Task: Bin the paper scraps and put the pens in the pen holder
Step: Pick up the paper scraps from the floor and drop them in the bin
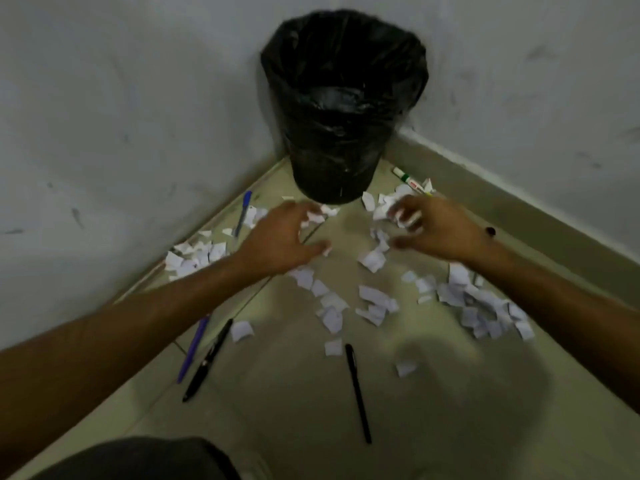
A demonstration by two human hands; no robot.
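Left grip [280,237] at frame centre, fingers bent down onto paper scraps [375,296] scattered on floor [450,393]; clamped or not, cannot tell. Right grip [433,230] centre right, curled round white scraps. Black-lined bin [341,109] upper centre, in wall corner. Pens [357,393] lie lower centre and lower left.

The bin [343,109] stands in the far corner with a wall close on either side, so it can be reached only from the near side or from above, where its mouth gapes open. A bare strip of floor [346,237] runs between the left hand [280,237] and right hand [433,226] to its foot. Paper scraps [374,299] crowd both sides of the strip. A marker [410,180] lies just right of the base and a blue pen [243,213] by the left wall. Near, a black pen [358,393] lies alone, with open floor to its right.
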